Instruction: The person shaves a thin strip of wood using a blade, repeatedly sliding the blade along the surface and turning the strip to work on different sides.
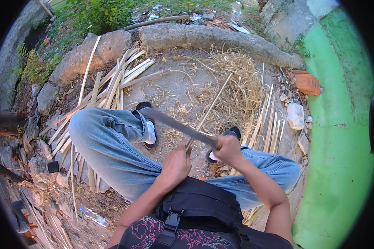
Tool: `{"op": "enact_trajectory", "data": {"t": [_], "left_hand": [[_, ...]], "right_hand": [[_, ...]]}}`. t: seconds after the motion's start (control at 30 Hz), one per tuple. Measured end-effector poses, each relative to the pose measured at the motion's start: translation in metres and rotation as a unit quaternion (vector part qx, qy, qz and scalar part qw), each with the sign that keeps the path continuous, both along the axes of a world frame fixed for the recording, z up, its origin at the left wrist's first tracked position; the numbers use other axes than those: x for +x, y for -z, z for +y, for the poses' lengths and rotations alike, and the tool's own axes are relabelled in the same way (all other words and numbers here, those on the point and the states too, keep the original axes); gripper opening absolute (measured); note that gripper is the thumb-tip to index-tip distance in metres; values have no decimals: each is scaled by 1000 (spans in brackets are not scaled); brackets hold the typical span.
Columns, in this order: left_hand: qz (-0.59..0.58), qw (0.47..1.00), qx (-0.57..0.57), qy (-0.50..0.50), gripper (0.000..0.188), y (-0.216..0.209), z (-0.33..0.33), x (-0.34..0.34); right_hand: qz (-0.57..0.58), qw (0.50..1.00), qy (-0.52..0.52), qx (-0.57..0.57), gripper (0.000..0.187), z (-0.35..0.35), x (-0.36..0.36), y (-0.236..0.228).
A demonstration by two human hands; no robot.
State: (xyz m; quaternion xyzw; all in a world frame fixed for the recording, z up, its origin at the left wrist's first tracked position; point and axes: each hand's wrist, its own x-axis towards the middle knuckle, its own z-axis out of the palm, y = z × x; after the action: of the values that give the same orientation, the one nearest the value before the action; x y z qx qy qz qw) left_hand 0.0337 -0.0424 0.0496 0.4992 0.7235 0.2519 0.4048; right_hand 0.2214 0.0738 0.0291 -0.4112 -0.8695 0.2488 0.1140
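Observation:
My left hand [176,167] is closed round the lower end of a long thin bamboo strip [215,98], which slants up and away to the right. In my right hand [229,150] is the handle of a long-bladed knife [168,120], its grip hidden by my fingers. The blade points left and away, crossing the strip just above my left hand. Motion blurs the blade a little, and I cannot tell whether its edge touches the strip. Both hands are between my knees, just beyond a black bag [203,198] at my waist.
Split bamboo strips [116,81] lie piled at the left, with more strips [272,124] at the right. Curly shavings [237,83] cover the ground ahead. A stone kerb [203,38] borders the far side; a green wall [336,166] stands right. A plastic bottle [94,216] lies lower left.

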Motion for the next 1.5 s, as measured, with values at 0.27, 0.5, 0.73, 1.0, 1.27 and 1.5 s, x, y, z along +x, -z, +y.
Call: {"op": "enact_trajectory", "data": {"t": [0.27,0.5,0.73,1.0,1.27,1.5], "left_hand": [[-61,998,1,-16,23,17,-2,-4],[-73,997,-36,2,24,15,0,-8],[-121,992,-42,5,25,28,-5,-14],[-188,980,-61,-1,28,25,-10,-22],[-317,944,-92,21,28,30,-9,-18],[-225,966,-123,-42,34,17,-5,-20]], "right_hand": [[13,999,28,8,20,2,3,27],[-27,974,226,-11,18,54,6,17],[-28,996,52,61,18,37,13,49],[-26,983,170,70,15,94,36,65],[-151,960,217,-86,25,67,24,56],[103,863,424,-256,24,80,40,0]]}}
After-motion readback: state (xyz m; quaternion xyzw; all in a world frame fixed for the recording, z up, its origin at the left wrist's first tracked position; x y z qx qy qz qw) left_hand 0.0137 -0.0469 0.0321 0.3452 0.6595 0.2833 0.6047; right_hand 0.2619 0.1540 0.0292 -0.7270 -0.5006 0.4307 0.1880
